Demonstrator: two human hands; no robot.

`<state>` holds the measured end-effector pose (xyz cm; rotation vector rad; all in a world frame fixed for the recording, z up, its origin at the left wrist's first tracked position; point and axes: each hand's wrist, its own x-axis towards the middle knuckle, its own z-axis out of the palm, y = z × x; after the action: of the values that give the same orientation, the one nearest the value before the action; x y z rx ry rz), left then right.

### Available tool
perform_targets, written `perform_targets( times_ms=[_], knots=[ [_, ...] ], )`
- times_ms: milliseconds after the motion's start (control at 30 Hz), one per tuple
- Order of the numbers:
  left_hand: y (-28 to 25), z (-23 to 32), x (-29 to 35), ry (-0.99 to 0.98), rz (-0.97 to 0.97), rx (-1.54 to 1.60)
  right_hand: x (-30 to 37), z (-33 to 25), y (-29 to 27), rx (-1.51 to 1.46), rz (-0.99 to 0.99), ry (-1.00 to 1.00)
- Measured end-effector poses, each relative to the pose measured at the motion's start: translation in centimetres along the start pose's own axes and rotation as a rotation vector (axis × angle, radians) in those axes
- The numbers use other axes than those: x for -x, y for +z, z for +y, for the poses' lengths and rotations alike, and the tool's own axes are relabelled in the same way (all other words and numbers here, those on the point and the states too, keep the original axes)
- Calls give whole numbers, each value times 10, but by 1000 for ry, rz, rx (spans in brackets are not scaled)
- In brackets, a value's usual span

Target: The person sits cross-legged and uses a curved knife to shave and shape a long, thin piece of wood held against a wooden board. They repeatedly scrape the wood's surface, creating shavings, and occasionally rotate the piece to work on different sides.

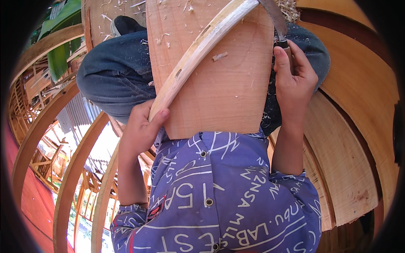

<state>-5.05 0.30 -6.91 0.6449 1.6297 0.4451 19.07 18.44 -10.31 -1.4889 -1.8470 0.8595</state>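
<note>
A long, pale, slightly curved wooden strip (pixel 201 53), with small slots cut along it, slants across a wide board (pixel 211 97) over my lap. My left hand (pixel 143 126) is closed round its near end, thumb on top. Over at the right, my right hand (pixel 295 69) grips the handle of a knife (pixel 276 19) with a dark metal blade. Pointing away from me, the blade reaches up to the strip's far end at the top edge. Whether it touches the wood there I cannot tell, as the picture cuts it off.
A wood chip (pixel 220 56) and several shavings lie on the board. More shavings (pixel 287 9) heap at the far right. My bent legs (pixel 116 71) flank the board. Curved timber ribs (pixel 76 181) stand at the left; wide planks (pixel 341 160) curve along the right.
</note>
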Motion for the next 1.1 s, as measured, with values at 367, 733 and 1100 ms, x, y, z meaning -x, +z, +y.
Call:
perform_targets(
  times_ms=[367,733,1100],
  knots=[
    [-2,0,0,-28,-12,14,-11,-11,-30,-366,-481,379],
    [-4,0,-1,-23,4,-17,-29,-10,-29,-454,-386,529],
    [-3,-5,0,-28,2,40,-7,5,0,-59,-14,87]
  ],
)
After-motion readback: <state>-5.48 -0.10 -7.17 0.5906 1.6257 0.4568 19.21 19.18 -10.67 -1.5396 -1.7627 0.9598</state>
